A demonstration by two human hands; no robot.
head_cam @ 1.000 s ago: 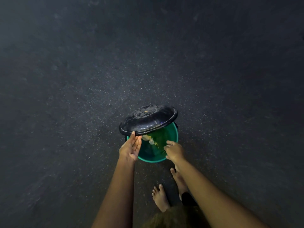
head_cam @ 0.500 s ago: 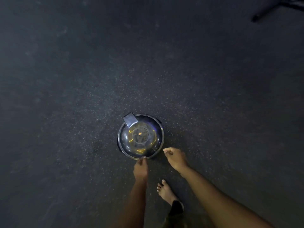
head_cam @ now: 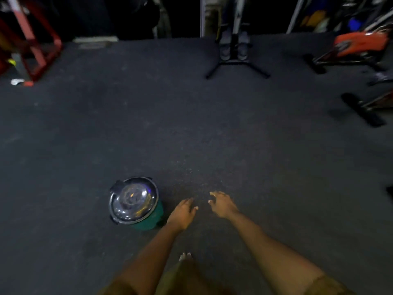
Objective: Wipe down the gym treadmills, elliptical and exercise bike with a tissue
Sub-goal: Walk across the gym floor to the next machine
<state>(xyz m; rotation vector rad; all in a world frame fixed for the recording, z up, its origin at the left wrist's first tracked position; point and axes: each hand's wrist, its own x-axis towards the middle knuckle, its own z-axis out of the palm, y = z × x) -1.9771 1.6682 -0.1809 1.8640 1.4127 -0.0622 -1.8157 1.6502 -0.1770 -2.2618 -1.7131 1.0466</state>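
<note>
Dim gym floor (head_cam: pixel 191 128), dark speckled rubber, seen from above by the person standing on it.

Left hand (head_cam: pixel 182 213): palm down, fingers loose and slightly spread, grasping nothing. It hangs just to the right of the bin (head_cam: pixel 153 219), close to its green wall. No contact shows.

Right hand (head_cam: pixel 222 204): palm down over bare floor, fingers fanned and lightly bent, thumb out to the left. It is released and carries nothing. The two hands are near each other, not touching.

Bin: small, green, round, standing upright on the floor at lower left of centre. Its dark glossy lid (head_cam: pixel 133 200) sits on top, covering the opening and catching yellow and blue glints.

Tissue: cannot tell where it is. The lid hides the inside of the bin.

Toes of a bare foot (head_cam: pixel 185 256) show between the forearms, above olive cloth (head_cam: pixel 187 279) at the bottom edge.

Far edge, well apart from the hands:
- A machine with grey pedals (head_cam: pixel 234 47) stands at top centre on a black forked base.
- An orange-covered machine (head_cam: pixel 359 42) sits at upper right on black floor bars. Which kind cannot be told, as that area is blurred.
- A black foot bar (head_cam: pixel 361 111) of another frame lies below it, at the right edge.
- A red metal frame (head_cam: pixel 36 41) stands at upper left.
</note>
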